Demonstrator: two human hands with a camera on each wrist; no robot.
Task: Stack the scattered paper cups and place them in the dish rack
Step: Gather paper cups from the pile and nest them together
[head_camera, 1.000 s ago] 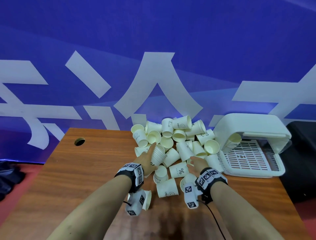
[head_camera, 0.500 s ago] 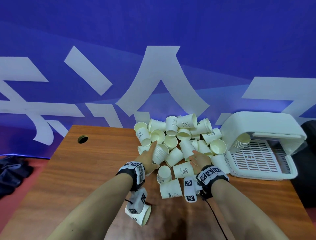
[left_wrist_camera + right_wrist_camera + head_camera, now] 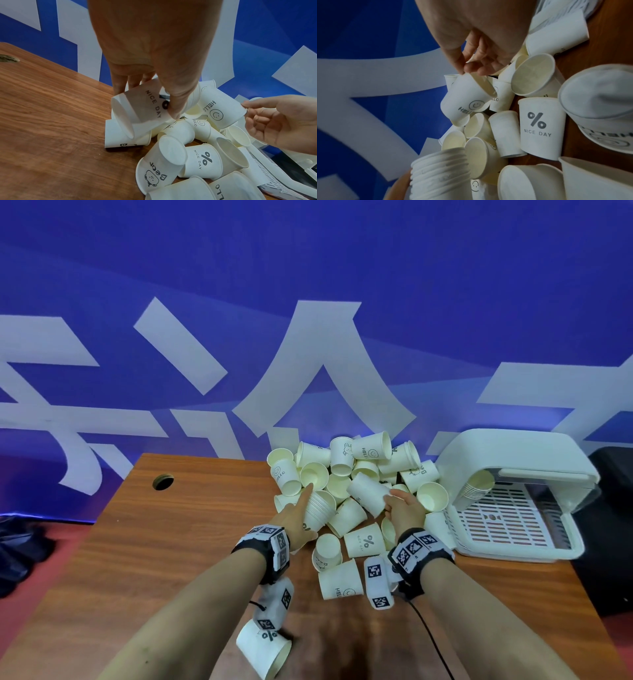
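Note:
Several white paper cups lie heaped at the back of the wooden table. My left hand grips a nested stack of cups, tilted, with a "NICE DAY" cup outermost. My right hand pinches the rim of a single "HELLO" cup, lifted just above the heap and a little right of the stack; the same "HELLO" cup shows in the left wrist view. The white dish rack stands at the right, lid raised, with another stack of cups inside.
One loose cup lies near the table's front edge under my left forearm. A cable hole sits at the table's back left. A black object is right of the rack. A blue banner hangs behind.
My right hand has picked one cup out of the heap and raised it beside the stack. My left hand keeps holding the stack in about the same place.

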